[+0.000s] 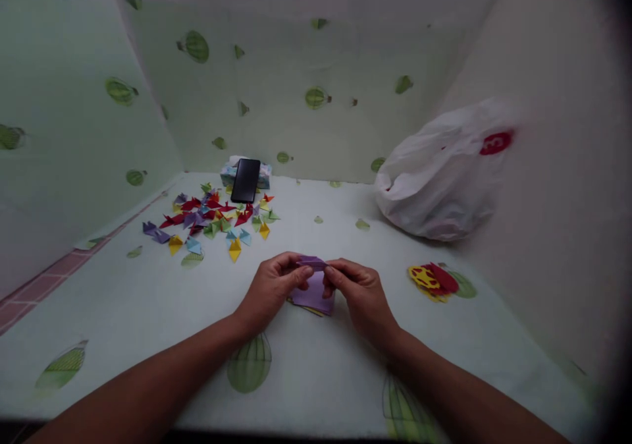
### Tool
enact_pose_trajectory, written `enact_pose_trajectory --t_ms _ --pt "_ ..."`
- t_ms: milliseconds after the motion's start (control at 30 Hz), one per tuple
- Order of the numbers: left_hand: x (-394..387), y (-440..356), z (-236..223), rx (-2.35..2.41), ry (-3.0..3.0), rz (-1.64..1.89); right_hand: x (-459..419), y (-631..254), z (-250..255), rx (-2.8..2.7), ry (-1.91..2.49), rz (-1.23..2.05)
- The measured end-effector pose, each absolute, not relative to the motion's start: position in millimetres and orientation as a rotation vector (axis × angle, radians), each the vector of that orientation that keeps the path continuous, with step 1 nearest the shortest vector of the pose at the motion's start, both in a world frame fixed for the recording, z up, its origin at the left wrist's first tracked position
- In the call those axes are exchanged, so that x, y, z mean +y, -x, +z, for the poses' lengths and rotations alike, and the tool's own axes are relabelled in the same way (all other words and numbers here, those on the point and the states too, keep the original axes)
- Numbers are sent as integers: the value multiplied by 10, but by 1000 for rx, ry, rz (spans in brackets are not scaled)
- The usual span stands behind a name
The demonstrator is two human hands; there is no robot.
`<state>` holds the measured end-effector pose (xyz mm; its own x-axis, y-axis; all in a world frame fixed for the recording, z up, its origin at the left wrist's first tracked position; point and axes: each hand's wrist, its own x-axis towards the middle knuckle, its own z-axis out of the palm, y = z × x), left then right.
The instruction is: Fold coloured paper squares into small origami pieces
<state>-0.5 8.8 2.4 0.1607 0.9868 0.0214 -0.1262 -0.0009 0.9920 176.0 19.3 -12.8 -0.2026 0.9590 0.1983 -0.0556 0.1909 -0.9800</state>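
My left hand (273,287) and my right hand (359,293) meet at the middle of the cloth-covered surface. Both pinch a small folded purple paper piece (312,263) between fingers and thumbs. Just under the hands lies a small stack of purple paper squares (314,296) with a yellow edge showing beneath. Further back on the left, several folded paper pieces (212,219) in red, purple, green, yellow and blue are scattered.
A black phone (245,180) leans on a tissue box (228,171) at the back. A white plastic bag (439,174) sits at the right. Red and yellow paper cut-outs (432,279) lie right of my hands. Watermelon-print cloth (148,325) covers surface and walls.
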Motion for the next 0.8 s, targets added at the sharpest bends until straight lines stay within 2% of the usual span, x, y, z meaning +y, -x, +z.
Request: enact_pose_trajectory --t_ms 167,400,800 --pt "100 37 7 1072 -1249 1267 199 -1751 -128 -1546 946 1249" --pt "116 77 53 1130 -1619 1130 213 -1752 -87 -1643 941 1137" --pt "88 42 66 1050 -1339 1173 143 -1699 -69 -1616 1003 1085"
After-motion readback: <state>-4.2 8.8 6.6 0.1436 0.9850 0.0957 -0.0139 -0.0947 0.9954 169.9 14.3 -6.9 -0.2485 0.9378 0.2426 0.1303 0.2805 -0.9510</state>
